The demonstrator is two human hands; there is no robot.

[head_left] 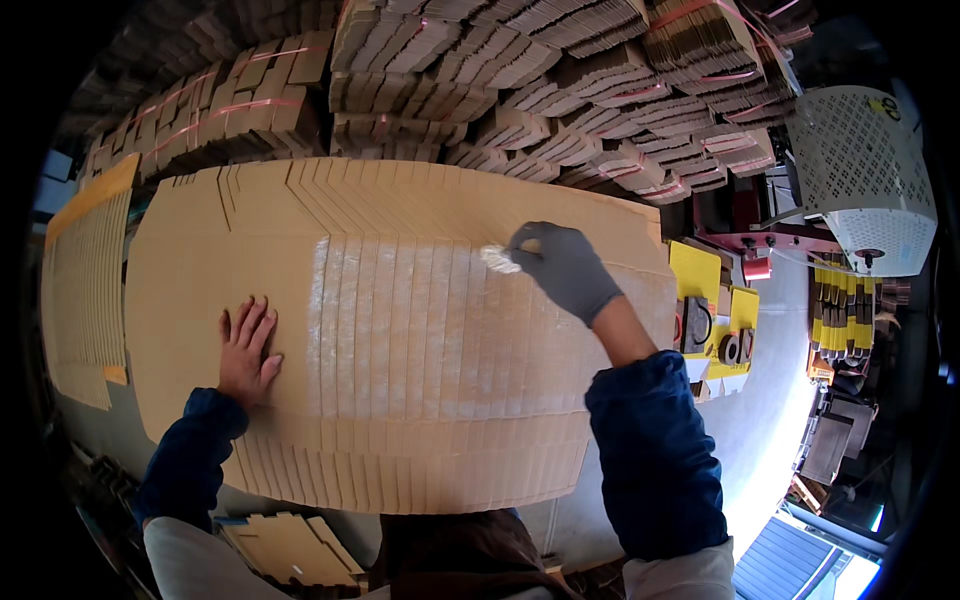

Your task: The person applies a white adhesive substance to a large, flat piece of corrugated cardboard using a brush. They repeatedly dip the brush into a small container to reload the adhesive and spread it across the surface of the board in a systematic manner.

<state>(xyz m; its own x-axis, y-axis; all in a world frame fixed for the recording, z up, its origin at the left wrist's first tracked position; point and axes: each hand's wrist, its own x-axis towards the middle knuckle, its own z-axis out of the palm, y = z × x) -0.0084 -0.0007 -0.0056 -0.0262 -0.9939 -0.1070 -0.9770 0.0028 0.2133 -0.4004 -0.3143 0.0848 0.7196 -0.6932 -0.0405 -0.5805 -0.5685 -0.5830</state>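
Note:
Fanned-out flat cardboard sheets (480,340) lie overlapped before me, their edges showing as a row of narrow strips with a whitish, shiny coating. My left hand (247,350), bare, rests with fingers spread on the plain brown top sheet at the left. In a grey glove, my right hand (566,270) is closed around a brush (498,260) with white bristles. Those bristles are at the far part of the coated strips, right of the middle. Most of the brush's handle is hidden by the glove.
Bundled cardboard stacks (560,90) with pink straps stand behind the sheets. Another fanned cardboard pile (85,290) is at the left. To the right are a yellow board (696,272) with tape rolls (730,349) and a machine with a perforated grey cover (862,150).

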